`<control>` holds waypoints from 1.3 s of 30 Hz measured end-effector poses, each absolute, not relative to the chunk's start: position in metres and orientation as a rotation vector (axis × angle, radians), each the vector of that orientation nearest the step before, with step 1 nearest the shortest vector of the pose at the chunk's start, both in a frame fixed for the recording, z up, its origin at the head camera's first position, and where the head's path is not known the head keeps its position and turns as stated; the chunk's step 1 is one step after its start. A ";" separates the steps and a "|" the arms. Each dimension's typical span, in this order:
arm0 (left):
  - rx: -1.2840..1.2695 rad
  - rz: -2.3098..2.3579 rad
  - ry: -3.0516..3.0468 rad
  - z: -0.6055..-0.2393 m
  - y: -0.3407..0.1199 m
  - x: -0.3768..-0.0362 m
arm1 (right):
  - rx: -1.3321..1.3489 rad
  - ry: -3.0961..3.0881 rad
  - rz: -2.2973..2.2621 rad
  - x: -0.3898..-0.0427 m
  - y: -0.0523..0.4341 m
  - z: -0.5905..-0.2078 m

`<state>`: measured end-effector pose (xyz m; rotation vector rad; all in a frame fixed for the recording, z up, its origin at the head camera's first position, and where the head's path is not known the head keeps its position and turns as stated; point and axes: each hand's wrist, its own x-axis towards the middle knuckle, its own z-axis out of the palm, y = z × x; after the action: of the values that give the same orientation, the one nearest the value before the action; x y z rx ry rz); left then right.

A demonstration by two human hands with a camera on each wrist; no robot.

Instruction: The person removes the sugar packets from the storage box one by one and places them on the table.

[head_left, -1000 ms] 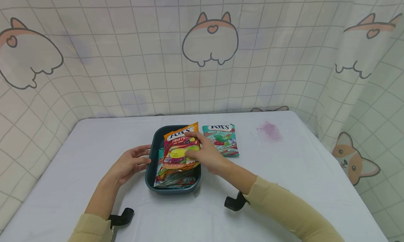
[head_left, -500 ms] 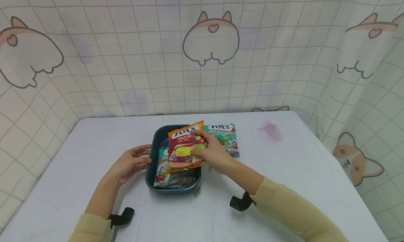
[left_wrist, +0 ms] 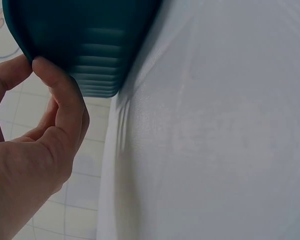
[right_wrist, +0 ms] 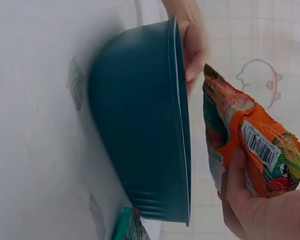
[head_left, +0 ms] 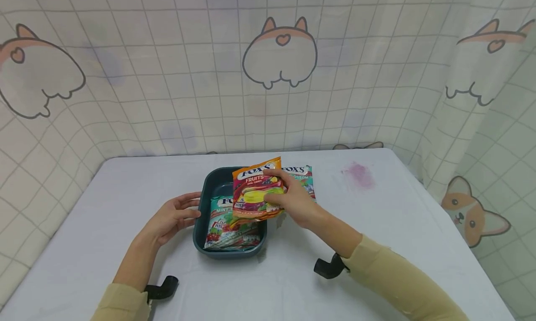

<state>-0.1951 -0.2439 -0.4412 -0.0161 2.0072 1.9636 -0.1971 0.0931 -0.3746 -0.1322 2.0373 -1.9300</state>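
Head view: orange packet (head_left: 252, 190) in right hand's (head_left: 291, 199) pinch, left hand (head_left: 177, 215) against tub (head_left: 197, 235).

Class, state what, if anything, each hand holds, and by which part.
Right hand: Fox's Fruits candy packet, by its right side. Left hand: touches the teal tub's left rim; gripping unclear.

White fabric backdrop (head_left: 176, 79) at rear and both sides, ruled in a thin grey grid, with loose vertical folds toward the right corner and faint purplish patches (head_left: 180, 133). Printed on it: outlined dog-rear motifs (head_left: 279, 56) with peach hearts at left, centre and right, plus a tilted dog face (head_left: 471, 214) lower right. White-covered table (head_left: 377, 260), lightly creased, with pink stain (head_left: 359, 174) toward the far right corner; lighting soft, shadows pale.
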 end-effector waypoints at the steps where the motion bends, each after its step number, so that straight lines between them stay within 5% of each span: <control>1: -0.018 1.964 2.005 -0.441 -0.244 -0.195 | -0.128 2.049 -1.921 -0.197 0.095 -0.374; 39: -0.031 1.987 1.975 -0.441 -0.244 -0.194 | -0.139 1.946 -2.054 -0.215 0.175 -0.379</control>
<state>-0.1938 -0.2441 -0.4408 -0.0312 1.9752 1.9869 -0.2152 0.1745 -0.3794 -0.1393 1.9462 -2.0537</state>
